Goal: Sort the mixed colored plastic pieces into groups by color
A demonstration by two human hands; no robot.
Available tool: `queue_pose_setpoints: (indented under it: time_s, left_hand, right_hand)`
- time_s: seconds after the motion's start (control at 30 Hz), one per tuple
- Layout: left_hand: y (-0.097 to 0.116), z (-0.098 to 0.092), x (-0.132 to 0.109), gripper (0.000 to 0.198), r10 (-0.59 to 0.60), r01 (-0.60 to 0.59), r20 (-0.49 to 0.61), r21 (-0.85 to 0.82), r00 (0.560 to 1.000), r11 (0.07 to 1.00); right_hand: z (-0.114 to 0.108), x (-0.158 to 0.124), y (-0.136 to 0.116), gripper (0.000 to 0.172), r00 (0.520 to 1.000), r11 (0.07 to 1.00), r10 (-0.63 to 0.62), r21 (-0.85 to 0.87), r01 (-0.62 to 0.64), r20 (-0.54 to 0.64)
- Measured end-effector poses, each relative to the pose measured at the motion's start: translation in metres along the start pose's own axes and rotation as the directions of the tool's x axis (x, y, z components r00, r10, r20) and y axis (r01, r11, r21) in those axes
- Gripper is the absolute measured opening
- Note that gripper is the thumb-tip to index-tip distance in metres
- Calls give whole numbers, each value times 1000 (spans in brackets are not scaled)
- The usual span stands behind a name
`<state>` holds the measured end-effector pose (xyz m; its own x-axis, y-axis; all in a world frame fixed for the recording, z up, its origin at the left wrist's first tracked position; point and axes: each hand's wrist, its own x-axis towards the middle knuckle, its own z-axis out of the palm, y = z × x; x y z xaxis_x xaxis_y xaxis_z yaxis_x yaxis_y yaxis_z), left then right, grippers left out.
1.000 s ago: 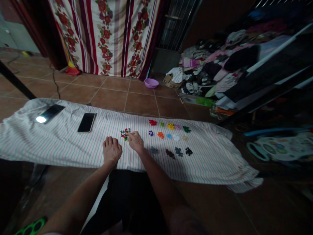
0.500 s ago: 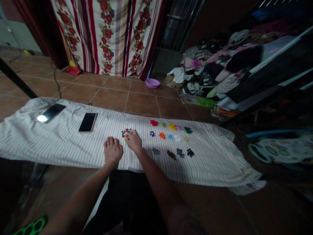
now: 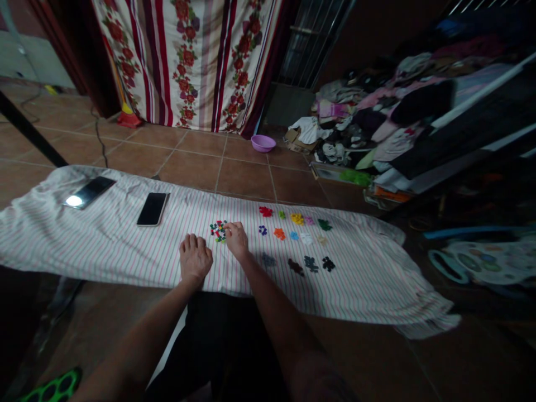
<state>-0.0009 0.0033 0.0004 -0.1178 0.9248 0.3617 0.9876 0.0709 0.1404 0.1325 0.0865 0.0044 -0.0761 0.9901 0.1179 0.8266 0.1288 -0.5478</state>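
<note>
The person sits at a striped cloth point(image 3: 125, 245) spread on the tiled floor. The left hand point(image 3: 195, 259) rests palm down on the cloth, with nothing seen in it. The right hand point(image 3: 237, 239) has its fingertips drawn together at the edge of a small mixed pile of coloured pieces point(image 3: 218, 229); whether a piece is pinched between them cannot be told.

To the right, single-colour clusters lie in 3 loose rows, among them red point(image 3: 264, 211), yellow point(image 3: 297, 218), orange point(image 3: 279, 233) and black point(image 3: 328, 263). Judging by this, most of the sorting looks done, and only the small mixed pile is left. 2 phones point(image 3: 153, 209) lie well apart to the left.
</note>
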Motion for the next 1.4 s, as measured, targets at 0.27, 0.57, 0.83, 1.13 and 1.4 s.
queue_pose_setpoints:
  time_s: [0.27,0.57,0.83,1.13,1.4]
  left_hand:
    - [0,1,0,25,0,0,-9,0,1000,1000]
    - [0,2,0,25,-1,1,-13,21,1000,1000]
    - [0,2,0,27,-2,2,5,19,1000,1000]
    - [0,1,0,25,-1,1,-8,14,1000,1000]
    - [0,1,0,27,-3,3,-2,-17,1000,1000]
  right_hand:
    - [2,11,1,24,999,999,41,-17,-41,6]
    - [5,22,-5,25,997,998,-1,-57,6,74]
    - [3,13,10,25,996,997,-71,6,71,55]
    - [-2,10,3,21,986,991,-93,-81,105,137]
    - [-3,14,-1,18,981,991,-79,-91,96,175]
